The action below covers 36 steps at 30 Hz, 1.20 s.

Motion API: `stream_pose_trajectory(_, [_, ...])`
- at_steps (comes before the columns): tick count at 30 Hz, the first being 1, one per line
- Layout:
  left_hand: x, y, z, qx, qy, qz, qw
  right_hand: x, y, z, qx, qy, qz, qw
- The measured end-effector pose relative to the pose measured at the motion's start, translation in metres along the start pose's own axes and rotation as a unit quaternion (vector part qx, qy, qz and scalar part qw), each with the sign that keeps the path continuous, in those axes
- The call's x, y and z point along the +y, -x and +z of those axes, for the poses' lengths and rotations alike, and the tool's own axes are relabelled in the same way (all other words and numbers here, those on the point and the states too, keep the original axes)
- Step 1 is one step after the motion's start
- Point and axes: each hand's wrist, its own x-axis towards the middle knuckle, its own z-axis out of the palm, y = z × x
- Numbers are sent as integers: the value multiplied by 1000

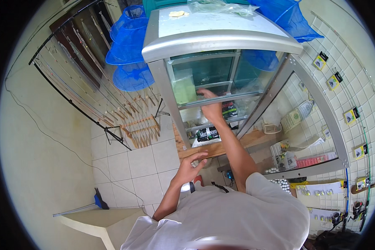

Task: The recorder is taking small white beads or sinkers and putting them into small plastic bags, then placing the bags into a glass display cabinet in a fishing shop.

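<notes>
My right hand (212, 106) reaches into a glass display cabinet (153, 78) with an aluminium frame. Its fingers are by the edge of a glass shelf (220, 100), close to a pale green packet or sheet (184, 89); whether they grip anything is unclear. Beside my wrist lies a dark printed pack (229, 108). Lower down, a black Marlboro pack (208, 134) sits on the cabinet's bottom level. My left hand (190, 167) hovers before the wooden base (203, 152), fingers apart and holding nothing.
The framed glass door (315, 112) stands swung out to my right. Fishing rods in a wooden rack (143, 129) and blue mesh nets (132, 56) are at the left. Small tackle packs (333, 81) hang on a wire grid. A broom (100, 200) leans at lower left.
</notes>
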Motion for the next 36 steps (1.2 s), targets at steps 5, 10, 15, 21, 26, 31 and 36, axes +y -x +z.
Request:
stream_pose_trajectory(5, [2,6,16,-11,-2,-14,1000,-27,81,-46,40,-200,142,969])
stream_pose_trajectory(10, [2,12,44,-40,6,-8,999,-61,154,-107,56,-382,226,894])
stream_pose_trajectory(15, [30,22,80,-41,-21,22,999,-119,216,-161,97,-306,223,920])
stream_pose_trajectory(21, [56,43,118,-61,-35,34,997,-163,285,-217,-4,-129,120,984])
stream_pose_trajectory(26, [61,60,147,-75,-41,44,995,-190,324,-253,15,-175,123,977])
stream_pose_trajectory(31, [77,76,160,-84,-45,20,995,-172,338,-309,149,-131,92,976])
stream_pose_trajectory(36, [76,82,161,-75,-23,13,997,-161,306,-324,234,-110,133,957])
